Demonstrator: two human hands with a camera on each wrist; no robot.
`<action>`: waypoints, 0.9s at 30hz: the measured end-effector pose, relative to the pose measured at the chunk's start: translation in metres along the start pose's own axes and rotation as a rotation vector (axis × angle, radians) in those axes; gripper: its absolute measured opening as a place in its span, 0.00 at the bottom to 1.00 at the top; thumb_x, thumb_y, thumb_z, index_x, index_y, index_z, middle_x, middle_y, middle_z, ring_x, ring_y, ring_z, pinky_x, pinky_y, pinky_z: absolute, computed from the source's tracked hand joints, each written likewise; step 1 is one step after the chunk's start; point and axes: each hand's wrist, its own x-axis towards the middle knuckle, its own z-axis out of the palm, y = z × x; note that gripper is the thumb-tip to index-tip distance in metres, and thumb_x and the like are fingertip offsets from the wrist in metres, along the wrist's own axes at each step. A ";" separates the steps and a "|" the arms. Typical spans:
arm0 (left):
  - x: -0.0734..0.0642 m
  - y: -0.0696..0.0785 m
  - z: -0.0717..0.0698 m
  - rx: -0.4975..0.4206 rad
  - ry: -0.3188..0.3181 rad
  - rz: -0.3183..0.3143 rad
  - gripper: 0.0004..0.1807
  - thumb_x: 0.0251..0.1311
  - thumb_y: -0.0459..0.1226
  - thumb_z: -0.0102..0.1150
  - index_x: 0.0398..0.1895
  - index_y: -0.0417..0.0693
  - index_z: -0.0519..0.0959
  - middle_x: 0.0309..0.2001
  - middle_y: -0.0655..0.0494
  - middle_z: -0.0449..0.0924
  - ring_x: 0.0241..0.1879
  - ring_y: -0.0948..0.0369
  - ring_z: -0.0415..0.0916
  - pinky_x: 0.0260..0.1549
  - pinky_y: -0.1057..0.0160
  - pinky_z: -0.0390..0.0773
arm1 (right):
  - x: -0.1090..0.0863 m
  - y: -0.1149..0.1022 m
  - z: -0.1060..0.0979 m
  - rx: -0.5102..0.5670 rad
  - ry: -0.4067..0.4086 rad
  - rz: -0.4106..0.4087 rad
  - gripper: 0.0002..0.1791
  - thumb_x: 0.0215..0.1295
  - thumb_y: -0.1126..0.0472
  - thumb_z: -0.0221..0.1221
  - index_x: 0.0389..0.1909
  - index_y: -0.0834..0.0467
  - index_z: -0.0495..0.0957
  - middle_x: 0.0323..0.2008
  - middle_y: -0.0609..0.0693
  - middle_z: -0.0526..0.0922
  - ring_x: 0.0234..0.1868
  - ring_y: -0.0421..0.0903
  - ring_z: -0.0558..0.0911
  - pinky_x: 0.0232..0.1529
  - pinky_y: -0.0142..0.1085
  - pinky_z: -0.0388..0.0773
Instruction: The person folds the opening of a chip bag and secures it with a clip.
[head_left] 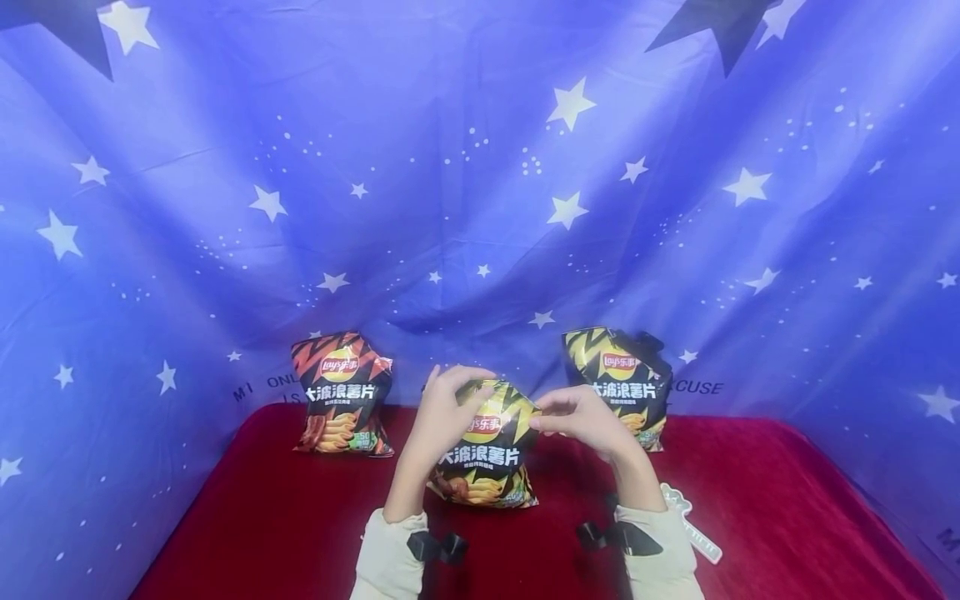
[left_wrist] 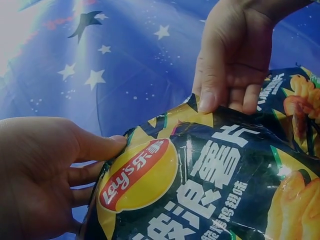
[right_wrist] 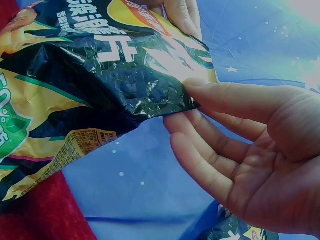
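A black and yellow bag of Lay's potato chips [head_left: 480, 479] stands on the red cloth in the middle, between both hands. My left hand [head_left: 442, 417] grips its top left corner, with the thumb on the front and the fingers behind. At the top right corner, my right hand [head_left: 577, 421] pinches the bag's edge between thumb and fingertips; the right wrist view shows the thumb [right_wrist: 225, 95] on top of the foil and fingers beneath. The top edge of the bag looks creased and folded; whether it is sealed I cannot tell.
A red and black chip bag [head_left: 341, 417] stands at the back left. Behind my right hand stands another yellow and black chip bag [head_left: 592, 350], with a dark object at its top. A white key-shaped piece [head_left: 701, 537] lies right of my right forearm. A blue starry curtain [head_left: 450, 208] hangs behind.
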 end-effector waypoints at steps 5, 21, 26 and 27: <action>0.001 0.000 0.001 0.012 0.019 0.017 0.11 0.64 0.38 0.67 0.49 0.50 0.87 0.50 0.52 0.88 0.59 0.51 0.80 0.77 0.35 0.43 | 0.000 -0.001 0.001 0.025 0.010 -0.011 0.15 0.60 0.68 0.69 0.45 0.74 0.83 0.37 0.68 0.87 0.31 0.39 0.85 0.35 0.34 0.86; -0.001 0.005 -0.002 0.012 0.029 0.033 0.11 0.60 0.35 0.69 0.46 0.48 0.87 0.48 0.52 0.89 0.56 0.52 0.82 0.77 0.36 0.46 | 0.000 -0.003 0.001 0.044 -0.007 -0.016 0.16 0.59 0.70 0.69 0.45 0.76 0.82 0.35 0.70 0.87 0.30 0.43 0.87 0.35 0.38 0.87; 0.000 0.005 0.001 0.023 0.047 0.047 0.10 0.60 0.34 0.69 0.44 0.46 0.87 0.47 0.51 0.89 0.56 0.51 0.82 0.77 0.36 0.48 | 0.000 -0.004 0.001 0.043 -0.002 -0.010 0.15 0.59 0.69 0.69 0.45 0.75 0.83 0.35 0.70 0.87 0.30 0.45 0.87 0.34 0.35 0.86; 0.000 0.005 0.001 0.026 0.052 0.051 0.10 0.60 0.33 0.69 0.44 0.45 0.87 0.47 0.51 0.89 0.56 0.51 0.82 0.77 0.36 0.48 | 0.000 -0.004 0.001 0.042 0.000 -0.010 0.15 0.59 0.69 0.69 0.45 0.75 0.83 0.35 0.69 0.87 0.30 0.45 0.87 0.34 0.34 0.86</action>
